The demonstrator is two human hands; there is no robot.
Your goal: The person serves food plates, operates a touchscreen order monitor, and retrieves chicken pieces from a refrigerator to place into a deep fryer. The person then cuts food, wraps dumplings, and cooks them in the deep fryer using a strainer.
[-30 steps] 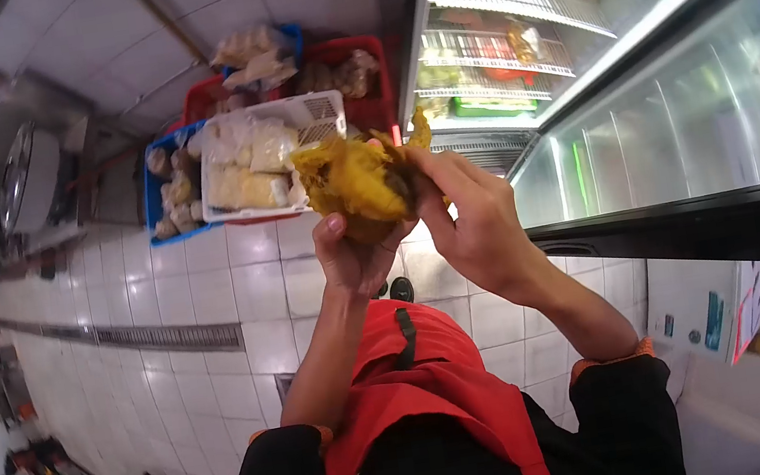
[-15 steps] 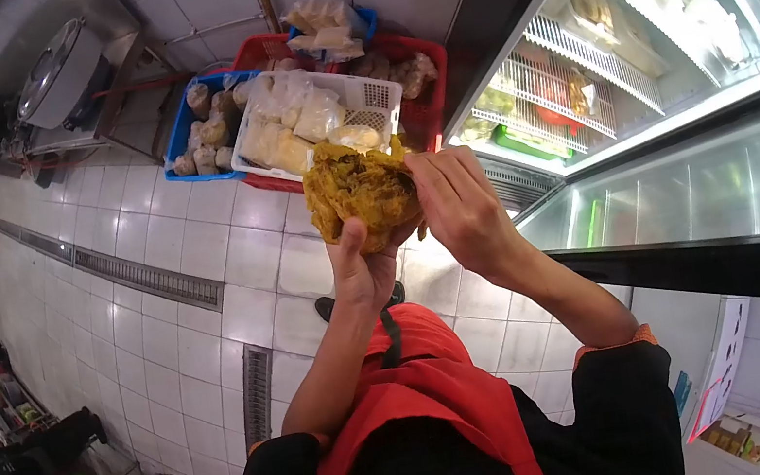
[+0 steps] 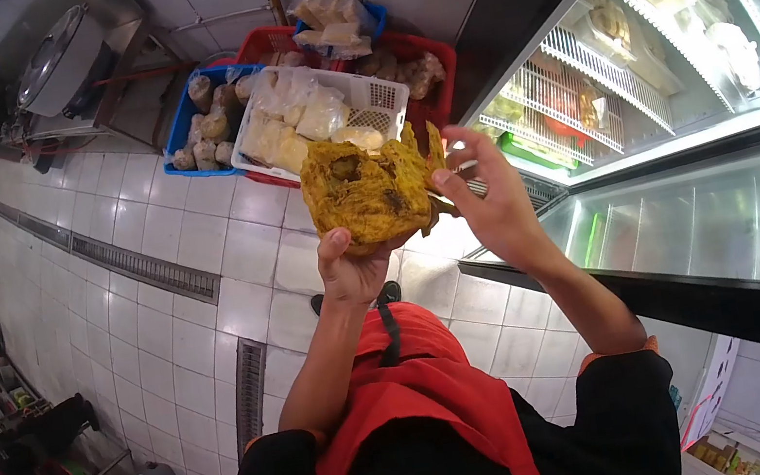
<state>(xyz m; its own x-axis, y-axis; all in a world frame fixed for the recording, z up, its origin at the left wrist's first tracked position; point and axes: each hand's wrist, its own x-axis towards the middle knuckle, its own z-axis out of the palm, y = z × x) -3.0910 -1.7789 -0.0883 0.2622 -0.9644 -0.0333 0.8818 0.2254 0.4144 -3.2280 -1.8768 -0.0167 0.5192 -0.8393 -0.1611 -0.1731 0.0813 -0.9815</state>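
We can't see most left hand [image 3: 356, 271] fingers behind the yellow food [image 3: 363, 203]; bags [image 3: 322, 113] beyond: contents unclear.

Floor [image 3: 144, 302] of glossy pale square tiles, with dark metal drain grates [image 3: 144, 267] set into it. Carries, near the wall, a blue plastic crate [image 3: 177, 125] of clear-bagged goods beside red plastic crates [image 3: 446, 100], with a white perforated plastic basket [image 3: 385, 96] of pale bagged goods overlapping both. Bears black shoes [image 3: 390, 292] too. On the metal tabletop [image 3: 119, 80] at upper left, a large silver lidded pot [image 3: 62, 69]. On the white wire shelves [image 3: 593, 68] of the lit fridge, a white plastic-wrapped item [image 3: 734, 55], a red item [image 3: 569, 118] and others too unclear to name.
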